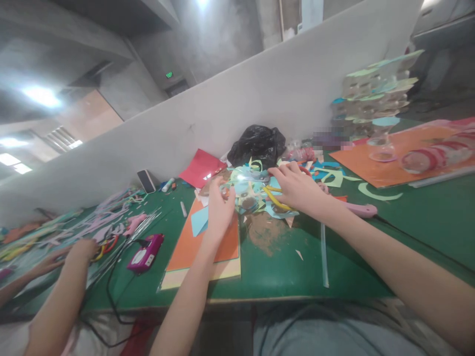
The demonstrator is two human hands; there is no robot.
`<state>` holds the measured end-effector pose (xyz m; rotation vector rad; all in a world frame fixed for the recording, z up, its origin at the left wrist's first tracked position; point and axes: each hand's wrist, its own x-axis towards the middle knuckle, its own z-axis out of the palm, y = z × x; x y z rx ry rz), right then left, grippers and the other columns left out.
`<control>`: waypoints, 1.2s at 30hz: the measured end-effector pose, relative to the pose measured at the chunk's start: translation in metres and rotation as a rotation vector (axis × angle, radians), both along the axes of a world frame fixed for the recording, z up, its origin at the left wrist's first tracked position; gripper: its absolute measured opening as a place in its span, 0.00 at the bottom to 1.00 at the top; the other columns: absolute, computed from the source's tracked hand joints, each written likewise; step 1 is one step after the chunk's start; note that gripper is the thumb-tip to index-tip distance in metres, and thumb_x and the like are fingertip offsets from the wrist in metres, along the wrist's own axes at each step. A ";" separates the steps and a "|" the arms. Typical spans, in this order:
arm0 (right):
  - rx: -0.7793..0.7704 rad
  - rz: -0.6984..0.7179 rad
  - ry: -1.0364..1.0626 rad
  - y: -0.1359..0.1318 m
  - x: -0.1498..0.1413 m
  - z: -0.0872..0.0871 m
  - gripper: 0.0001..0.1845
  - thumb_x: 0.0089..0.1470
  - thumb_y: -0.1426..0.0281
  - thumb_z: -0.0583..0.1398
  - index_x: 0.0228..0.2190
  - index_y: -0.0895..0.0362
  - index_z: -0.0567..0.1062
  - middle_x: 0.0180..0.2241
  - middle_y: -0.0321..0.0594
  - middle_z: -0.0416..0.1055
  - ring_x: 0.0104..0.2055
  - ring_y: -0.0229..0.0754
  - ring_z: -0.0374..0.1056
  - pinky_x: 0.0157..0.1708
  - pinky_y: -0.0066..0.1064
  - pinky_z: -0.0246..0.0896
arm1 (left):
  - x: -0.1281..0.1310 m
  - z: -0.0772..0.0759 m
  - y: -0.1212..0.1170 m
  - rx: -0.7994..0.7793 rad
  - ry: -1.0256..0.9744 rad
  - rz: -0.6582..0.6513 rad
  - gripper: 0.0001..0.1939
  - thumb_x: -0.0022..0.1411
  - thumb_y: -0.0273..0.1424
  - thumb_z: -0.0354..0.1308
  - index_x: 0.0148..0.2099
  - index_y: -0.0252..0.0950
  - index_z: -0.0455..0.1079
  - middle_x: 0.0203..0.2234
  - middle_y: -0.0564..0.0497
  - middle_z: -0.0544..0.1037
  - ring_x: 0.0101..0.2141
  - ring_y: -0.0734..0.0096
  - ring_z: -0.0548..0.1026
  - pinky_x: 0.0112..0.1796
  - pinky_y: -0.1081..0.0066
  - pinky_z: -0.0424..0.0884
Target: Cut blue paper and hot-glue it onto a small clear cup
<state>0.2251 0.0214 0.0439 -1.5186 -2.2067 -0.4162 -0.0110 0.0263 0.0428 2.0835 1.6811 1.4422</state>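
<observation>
My left hand (221, 205) curls its fingers and thumb about the left edge of a clear plastic piece (249, 201) dressed with pale green and blue paper. My right hand (291, 185) is closed over yellow-handled scissors (275, 199); their blades are hard to make out. Clear, shiny plastic shows between both hands. Under my left wrist lie orange sheets (185, 249) with a light blue paper scrap (199, 221) on top. Brown dust (267, 235) covers the green table just in front of the piece.
Behind the piece sits a black plastic bag (256, 144) against the wall. Green paper offcuts (334, 178) and a pink glue gun (361, 210) lie to the right. A stack of paper-trimmed plastic pieces (374, 94) stands farther back. At left are a purple box (146, 253) and a co-worker's hands (83, 247).
</observation>
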 end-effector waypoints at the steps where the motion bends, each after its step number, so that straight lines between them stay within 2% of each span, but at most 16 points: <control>1: 0.006 -0.001 -0.017 -0.001 -0.001 0.000 0.27 0.61 0.57 0.59 0.55 0.62 0.70 0.50 0.57 0.71 0.51 0.61 0.60 0.42 0.42 0.61 | 0.000 0.003 0.000 0.057 0.061 0.006 0.21 0.68 0.37 0.54 0.61 0.40 0.63 0.54 0.42 0.73 0.41 0.66 0.76 0.46 0.62 0.73; 5: 0.052 0.013 -0.049 -0.002 -0.002 0.000 0.25 0.62 0.58 0.59 0.54 0.61 0.70 0.48 0.57 0.71 0.50 0.59 0.60 0.38 0.39 0.59 | 0.004 0.017 0.010 0.207 0.299 -0.032 0.17 0.69 0.35 0.54 0.58 0.39 0.67 0.54 0.42 0.72 0.54 0.58 0.70 0.55 0.58 0.67; 10: 0.067 0.022 -0.069 -0.004 0.001 0.003 0.23 0.61 0.61 0.59 0.53 0.62 0.70 0.48 0.57 0.71 0.49 0.59 0.60 0.37 0.38 0.58 | 0.014 0.035 0.042 0.136 0.499 -0.144 0.14 0.68 0.31 0.56 0.55 0.39 0.72 0.52 0.45 0.75 0.54 0.56 0.67 0.58 0.57 0.63; 12: 0.066 0.031 -0.060 -0.004 0.002 0.004 0.23 0.61 0.61 0.59 0.53 0.61 0.70 0.48 0.58 0.71 0.49 0.59 0.59 0.38 0.38 0.59 | 0.016 0.040 0.054 0.092 0.528 -0.207 0.11 0.67 0.29 0.56 0.50 0.39 0.75 0.51 0.45 0.76 0.54 0.56 0.66 0.58 0.58 0.61; 15: 0.068 0.037 -0.043 -0.003 0.004 0.005 0.23 0.60 0.63 0.60 0.53 0.61 0.70 0.48 0.58 0.71 0.50 0.59 0.59 0.39 0.38 0.60 | 0.019 0.048 0.065 0.068 0.511 -0.262 0.06 0.66 0.28 0.56 0.41 0.39 0.75 0.50 0.47 0.77 0.54 0.57 0.67 0.58 0.58 0.60; 17: 0.079 0.040 -0.039 -0.003 0.005 0.005 0.22 0.59 0.63 0.60 0.52 0.61 0.70 0.48 0.57 0.71 0.50 0.59 0.59 0.41 0.39 0.60 | 0.020 0.053 0.069 0.053 0.468 -0.275 0.06 0.65 0.28 0.56 0.38 0.39 0.74 0.47 0.48 0.78 0.52 0.58 0.69 0.57 0.58 0.61; 24: 0.036 0.015 -0.075 -0.005 0.006 0.010 0.19 0.56 0.69 0.60 0.50 0.62 0.72 0.47 0.56 0.72 0.49 0.58 0.61 0.41 0.39 0.61 | 0.020 0.064 0.085 -0.033 0.120 -0.197 0.06 0.64 0.32 0.56 0.41 0.39 0.74 0.37 0.49 0.80 0.38 0.66 0.76 0.45 0.66 0.69; 30: 0.033 0.018 -0.098 -0.003 0.004 0.007 0.20 0.55 0.70 0.60 0.49 0.63 0.73 0.46 0.56 0.71 0.49 0.58 0.62 0.43 0.39 0.60 | 0.015 0.060 0.103 -0.051 0.011 -0.151 0.08 0.62 0.32 0.56 0.42 0.36 0.74 0.34 0.48 0.81 0.35 0.68 0.77 0.40 0.69 0.70; 36: 0.032 0.017 -0.062 -0.006 0.008 0.012 0.19 0.57 0.68 0.61 0.50 0.61 0.73 0.47 0.55 0.72 0.49 0.58 0.61 0.42 0.38 0.60 | 0.017 0.051 0.126 -0.082 0.119 -0.156 0.12 0.63 0.30 0.54 0.44 0.36 0.77 0.39 0.45 0.82 0.38 0.64 0.77 0.43 0.66 0.71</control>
